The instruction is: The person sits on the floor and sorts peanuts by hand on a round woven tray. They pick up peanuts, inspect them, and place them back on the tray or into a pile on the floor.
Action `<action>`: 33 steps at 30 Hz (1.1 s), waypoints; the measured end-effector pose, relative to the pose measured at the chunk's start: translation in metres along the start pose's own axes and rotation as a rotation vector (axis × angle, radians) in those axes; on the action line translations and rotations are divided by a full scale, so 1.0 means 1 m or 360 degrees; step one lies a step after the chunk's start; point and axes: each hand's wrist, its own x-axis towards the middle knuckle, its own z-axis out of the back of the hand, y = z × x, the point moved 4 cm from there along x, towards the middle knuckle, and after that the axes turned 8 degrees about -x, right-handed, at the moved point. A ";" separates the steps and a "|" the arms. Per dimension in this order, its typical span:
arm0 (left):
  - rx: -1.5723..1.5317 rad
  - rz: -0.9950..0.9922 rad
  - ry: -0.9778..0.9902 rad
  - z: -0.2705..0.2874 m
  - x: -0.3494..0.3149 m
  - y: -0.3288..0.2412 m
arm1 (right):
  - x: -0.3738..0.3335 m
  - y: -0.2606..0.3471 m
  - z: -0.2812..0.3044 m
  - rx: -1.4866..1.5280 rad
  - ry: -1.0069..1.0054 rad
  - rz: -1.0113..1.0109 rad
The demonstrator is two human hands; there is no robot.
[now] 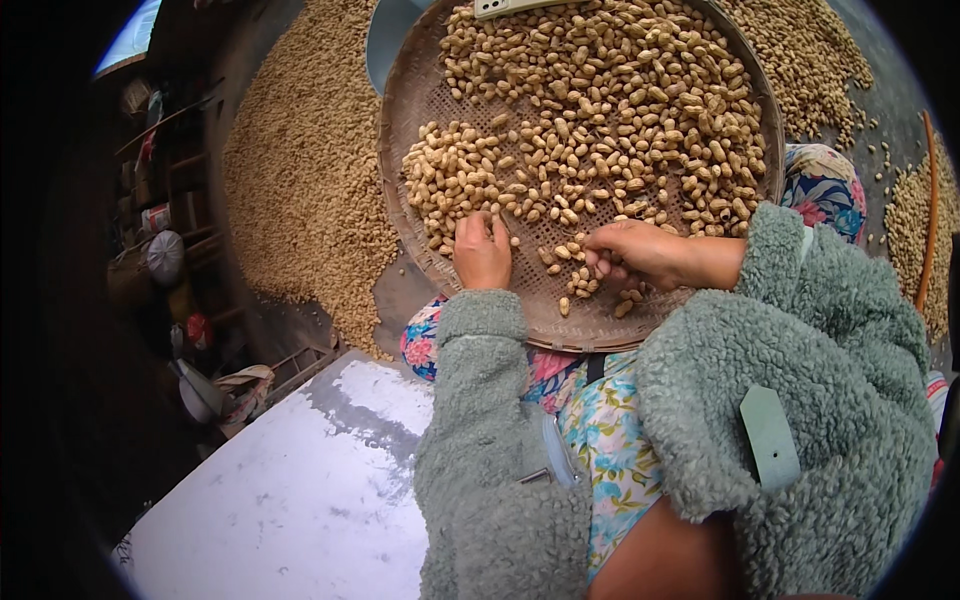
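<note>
A round woven bamboo tray (562,338) rests across my lap, strewn with unshelled peanuts (640,90). My left hand (482,252) reaches down at the near edge of a peanut heap (450,172) on the tray's left side. Its fingers are slightly apart, with the tips among the nuts. To its right, my right hand (637,252) has its fingers curled together in a pinch just above a small loose group of peanuts (582,282) at the near side. Whatever lies between those fingertips is hidden.
Spread peanuts (300,150) cover the floor to the left, with more (800,60) at the far right. A pale phone-like object (520,6) lies at the tray's far rim, beside a light-blue basin (390,45). A white board-like surface (290,490) is at the near left; an orange hose (931,210) runs at right.
</note>
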 end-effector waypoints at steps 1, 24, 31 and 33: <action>-0.0028 0.0099 0.0049 0.004 -0.003 -0.003 | 0.000 -0.001 0.001 0.0068 -0.0017 -0.0017; 0.0032 0.0119 0.0075 0.020 0.000 0.005 | 0.002 0.001 0.005 0.0160 -0.0027 -0.0011; -0.0285 0.0488 0.0132 0.012 0.010 0.031 | 0.006 0.000 0.006 0.0149 -0.0030 -0.0026; -0.0365 0.0535 0.0146 0.013 0.004 0.031 | 0.007 -0.001 0.008 0.0160 -0.0053 -0.0023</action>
